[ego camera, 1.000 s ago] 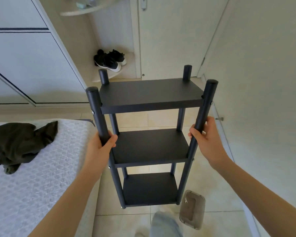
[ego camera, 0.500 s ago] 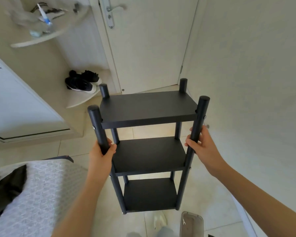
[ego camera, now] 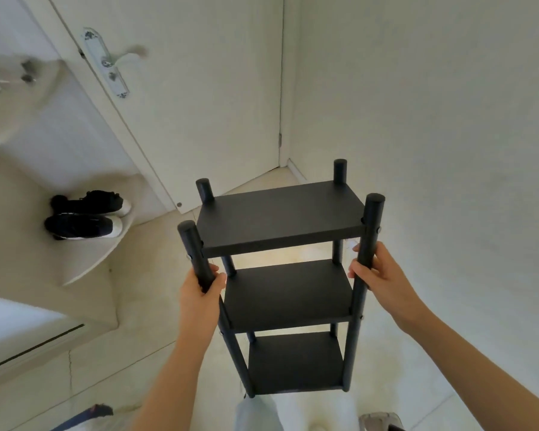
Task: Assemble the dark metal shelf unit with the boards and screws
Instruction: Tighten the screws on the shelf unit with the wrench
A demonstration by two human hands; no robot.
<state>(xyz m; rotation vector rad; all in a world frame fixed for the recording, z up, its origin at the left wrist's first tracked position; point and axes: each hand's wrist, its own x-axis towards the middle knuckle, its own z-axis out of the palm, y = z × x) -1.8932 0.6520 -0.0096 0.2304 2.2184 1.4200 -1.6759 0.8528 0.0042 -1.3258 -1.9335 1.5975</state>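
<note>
The shelf unit (ego camera: 280, 231) looks like matt dark metal, its boards smooth (faintly grained). The door (ego camera: 199, 88) is painted and smooth, its handle (ego camera: 119, 62) glossy. The floor (ego camera: 156, 244) is pale, slightly shiny tile.

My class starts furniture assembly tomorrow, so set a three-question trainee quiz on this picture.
1. True or false: the left hand and right hand each grip a front post of the shelf.
2. How many boards does the shelf hold?
3. Where are the shoes? A: on the top board. B: on a ledge left of the shelf. C: in the right hand.
Key: 1 true; 2 three; 3 B.
</note>
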